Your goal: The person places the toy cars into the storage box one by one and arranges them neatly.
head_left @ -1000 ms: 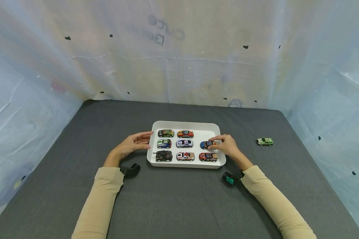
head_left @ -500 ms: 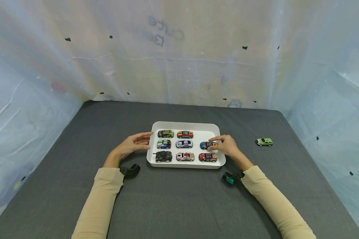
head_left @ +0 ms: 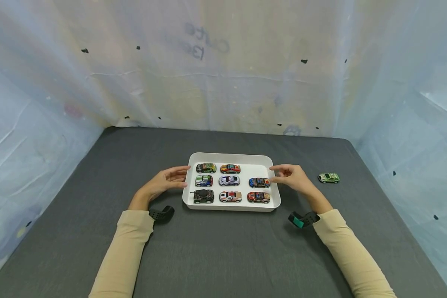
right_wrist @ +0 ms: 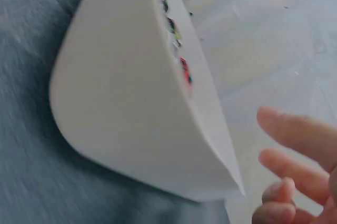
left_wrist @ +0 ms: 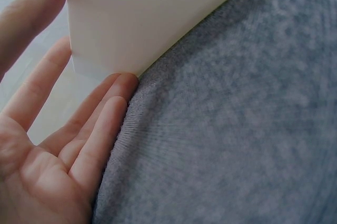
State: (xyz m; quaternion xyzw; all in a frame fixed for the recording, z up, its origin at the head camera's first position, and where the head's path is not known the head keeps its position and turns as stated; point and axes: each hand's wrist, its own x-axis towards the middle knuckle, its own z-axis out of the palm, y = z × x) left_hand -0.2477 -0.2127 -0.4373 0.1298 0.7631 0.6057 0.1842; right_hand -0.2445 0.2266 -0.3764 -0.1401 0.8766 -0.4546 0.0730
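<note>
A white tray [head_left: 242,207] holds several toy cars in rows. My left hand [head_left: 163,182] rests against the tray's left side; in the left wrist view its extended fingers [left_wrist: 105,124] touch the white wall. Over the tray's right rim, my right hand [head_left: 292,177] has thumb and fingers apart, holding nothing. Nearest to its fingertips sits a blue toy car [head_left: 259,182], at the right of the middle row. Below that car is a red one [head_left: 258,197]. A black off-roader [head_left: 203,196] stands at front left, and a white-and-purple car [head_left: 229,180] is central.
A green toy car [head_left: 328,178] lies on the grey cloth-covered table [head_left: 223,252], right of the tray. Pale plastic sheeting [head_left: 223,91] hangs behind the table and along both sides.
My right hand has let go of the blue toy car and moved right, towards the tray's rim. The car stays in its place. My left hand has kept its position.
</note>
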